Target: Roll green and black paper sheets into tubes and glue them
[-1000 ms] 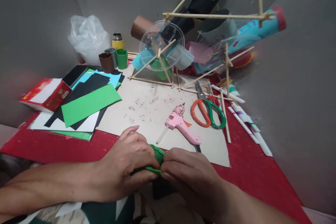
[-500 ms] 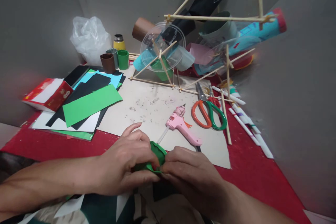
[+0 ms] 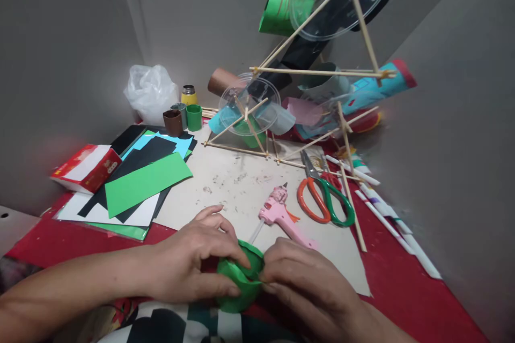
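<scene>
While the left hand (image 3: 201, 260) and right hand (image 3: 309, 278) pinch the curled green paper (image 3: 246, 296) between them, I note more of its wall showing than a second ago, its mouth wider; shaping seems unfinished. Just beyond the hands, pink glue gun (image 3: 277, 211); farther right, scissors (image 3: 326, 201).

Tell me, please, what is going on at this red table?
A person's left hand holds the left side of a green, curved paper-like piece, while the right hand pinches its right edge. Beyond them, a pink glue gun lies on a flat beige sheet, with orange-and-green-handled metal scissors to its right.
</scene>
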### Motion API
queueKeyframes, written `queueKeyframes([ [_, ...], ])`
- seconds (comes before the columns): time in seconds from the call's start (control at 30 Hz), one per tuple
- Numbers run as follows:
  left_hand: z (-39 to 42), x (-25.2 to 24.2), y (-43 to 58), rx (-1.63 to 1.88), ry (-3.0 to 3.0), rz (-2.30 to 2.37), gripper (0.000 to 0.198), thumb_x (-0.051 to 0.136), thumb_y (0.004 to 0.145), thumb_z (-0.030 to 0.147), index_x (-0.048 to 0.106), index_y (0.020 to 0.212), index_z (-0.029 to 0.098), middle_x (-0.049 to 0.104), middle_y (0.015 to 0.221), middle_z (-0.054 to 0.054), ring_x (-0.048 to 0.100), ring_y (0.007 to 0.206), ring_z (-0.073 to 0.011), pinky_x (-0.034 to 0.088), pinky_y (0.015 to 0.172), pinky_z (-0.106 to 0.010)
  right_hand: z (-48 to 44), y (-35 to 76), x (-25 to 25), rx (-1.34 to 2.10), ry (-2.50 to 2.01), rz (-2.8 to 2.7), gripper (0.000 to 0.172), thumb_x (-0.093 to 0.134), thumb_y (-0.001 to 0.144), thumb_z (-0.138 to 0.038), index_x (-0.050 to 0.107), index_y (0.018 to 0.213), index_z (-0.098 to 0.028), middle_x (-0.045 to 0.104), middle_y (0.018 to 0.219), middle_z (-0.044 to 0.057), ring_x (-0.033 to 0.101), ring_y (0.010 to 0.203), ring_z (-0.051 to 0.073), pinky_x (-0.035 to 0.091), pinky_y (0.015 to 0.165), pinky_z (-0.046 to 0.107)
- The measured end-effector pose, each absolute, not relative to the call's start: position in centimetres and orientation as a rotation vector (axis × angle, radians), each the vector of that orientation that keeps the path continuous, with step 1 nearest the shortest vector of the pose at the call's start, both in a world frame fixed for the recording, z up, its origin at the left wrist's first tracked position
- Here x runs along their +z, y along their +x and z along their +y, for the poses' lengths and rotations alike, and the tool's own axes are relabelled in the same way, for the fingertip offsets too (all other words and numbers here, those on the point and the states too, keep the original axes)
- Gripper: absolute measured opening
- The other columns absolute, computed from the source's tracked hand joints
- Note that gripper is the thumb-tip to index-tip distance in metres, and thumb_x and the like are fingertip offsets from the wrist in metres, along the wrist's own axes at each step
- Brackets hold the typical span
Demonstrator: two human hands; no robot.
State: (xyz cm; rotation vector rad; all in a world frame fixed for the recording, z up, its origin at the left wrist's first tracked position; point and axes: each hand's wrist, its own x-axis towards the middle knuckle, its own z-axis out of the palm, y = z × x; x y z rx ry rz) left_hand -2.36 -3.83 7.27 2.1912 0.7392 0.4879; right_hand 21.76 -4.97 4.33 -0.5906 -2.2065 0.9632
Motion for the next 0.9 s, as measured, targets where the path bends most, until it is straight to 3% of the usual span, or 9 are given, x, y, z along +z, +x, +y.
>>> queueKeyframes([
  [0.5,-3.7,6.7,-2.1,0.697,2.225,0.743,0.008,0.063,0.085,0.018,0.067,0.091,0.018,0.066,0.083,-0.002,0.059,0.092,-0.0159,0.020,0.113,-0.049,-4.4,21.4,3.9,0.791,-0.622,-2.229,0.012,0.056,0.092,-0.016,0.065,0.100,-0.018,0.064,0.082,0.005,0.059,0.074,0.014,0.047,0.065,0.024],
  [0.77,-3.7,6.3,-2.4,0.652,2.304,0.726,0.018,0.066,0.083,0.020,0.066,0.101,0.019,0.069,0.087,-0.002,0.057,0.097,-0.0170,0.017,0.114,-0.046,-4.7,21.0,3.4,0.738,-0.617,-2.294,0.014,0.051,0.094,-0.017,0.063,0.086,-0.016,0.062,0.075,0.005,0.054,0.069,0.015,0.043,0.061,0.026],
  [0.9,-3.7,6.2,-2.7,0.612,2.359,0.709,0.012,0.064,0.085,0.022,0.066,0.098,0.020,0.069,0.078,0.000,0.056,0.097,-0.0169,0.013,0.115,-0.045,-4.9,21.0,3.2,0.709,-0.617,-2.326,0.015,0.050,0.095,-0.017,0.061,0.086,-0.017,0.062,0.074,0.004,0.053,0.069,0.015,0.041,0.061,0.026],
])
